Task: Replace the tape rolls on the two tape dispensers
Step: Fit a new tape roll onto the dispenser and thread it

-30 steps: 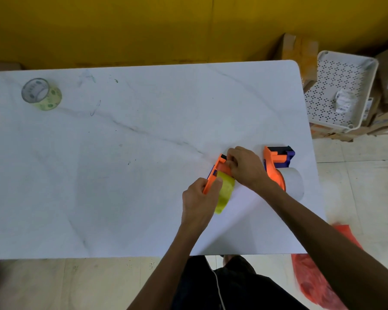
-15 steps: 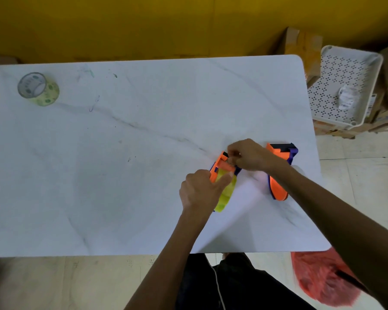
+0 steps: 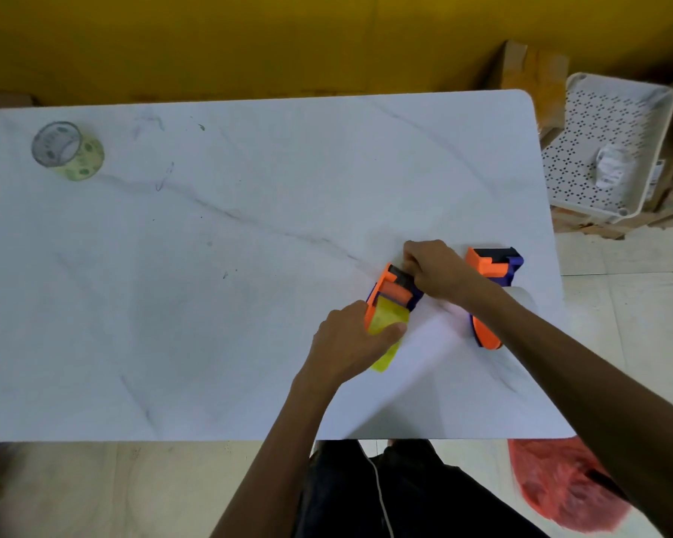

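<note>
Orange dispenser (image 3: 391,295) near counter (image 3: 249,304) right edge, yellow roll (image 3: 385,324) seated, gripped by left hand (image 3: 350,343); right hand (image 3: 436,271) pinching its head. Second dispenser (image 3: 490,297) just beside, untouched; spare roll (image 3: 67,150) well apart, far left.

At five o'clock, smooth orange plastic dispensers (image 3: 395,291) lie on a matt, marble-veined white table (image 3: 210,304); at ten, glossy clear tape (image 3: 67,150).

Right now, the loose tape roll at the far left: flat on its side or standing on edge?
Flat. The tape roll lies on the table with its open core facing up toward the camera, apart from both dispensers.
</note>
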Demonstrator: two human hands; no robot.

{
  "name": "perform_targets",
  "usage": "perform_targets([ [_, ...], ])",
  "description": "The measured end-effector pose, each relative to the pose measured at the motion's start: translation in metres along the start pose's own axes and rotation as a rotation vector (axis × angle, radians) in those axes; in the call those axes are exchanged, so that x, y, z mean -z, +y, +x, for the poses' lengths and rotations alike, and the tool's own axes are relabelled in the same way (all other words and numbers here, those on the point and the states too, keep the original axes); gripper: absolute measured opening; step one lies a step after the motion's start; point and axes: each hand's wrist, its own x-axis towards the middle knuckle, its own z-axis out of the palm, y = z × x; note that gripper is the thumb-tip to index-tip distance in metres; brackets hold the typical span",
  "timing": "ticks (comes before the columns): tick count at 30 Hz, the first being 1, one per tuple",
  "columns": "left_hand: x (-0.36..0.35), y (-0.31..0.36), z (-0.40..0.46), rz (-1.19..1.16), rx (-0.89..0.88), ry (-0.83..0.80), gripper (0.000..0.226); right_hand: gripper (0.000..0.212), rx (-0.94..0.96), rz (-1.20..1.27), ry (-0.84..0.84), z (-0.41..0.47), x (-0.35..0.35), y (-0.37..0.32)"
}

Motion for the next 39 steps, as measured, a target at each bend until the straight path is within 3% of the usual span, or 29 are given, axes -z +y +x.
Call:
perform_targets([
  [8,0.002,0.0,0.002,-0.075,-0.016,0.107,0.055,0.017,0.059,0.083,0.054,-0.001,0.0,0.011],
  [12,0.01,-0.007,0.002,0.074,0.183,0.08,0.07,0.019,0.07,0.104,0.061,-0.001,0.014,0.031],
  [15,0.008,-0.002,0.0,0.135,0.168,0.14,0.063,0.017,0.029,0.047,0.032,0.003,0.013,0.027],
  [21,0.004,0.009,0.001,-0.129,0.155,0.243,0.043,0.014,-0.097,-0.01,0.014,0.014,0.013,0.015],
  [25,0.01,0.022,-0.006,-0.322,0.147,0.359,0.041,0.01,-0.121,0.14,-0.006,0.017,0.014,0.012],
  [27,0.015,0.026,-0.008,-0.393,0.167,0.423,0.047,0.015,-0.163,0.292,-0.069,0.014,0.019,0.01],
  [33,0.032,0.046,-0.024,-0.723,0.231,0.572,0.047,0.026,-0.38,1.243,-0.292,-0.001,0.018,-0.005],
  [36,0.037,0.059,-0.025,-0.775,0.236,0.646,0.049,0.028,-0.263,1.694,-0.258,-0.014,0.011,-0.028],
  [39,0.037,0.065,-0.017,-0.756,0.237,0.708,0.056,0.018,-0.212,1.875,-0.198,-0.026,0.002,-0.048],
])
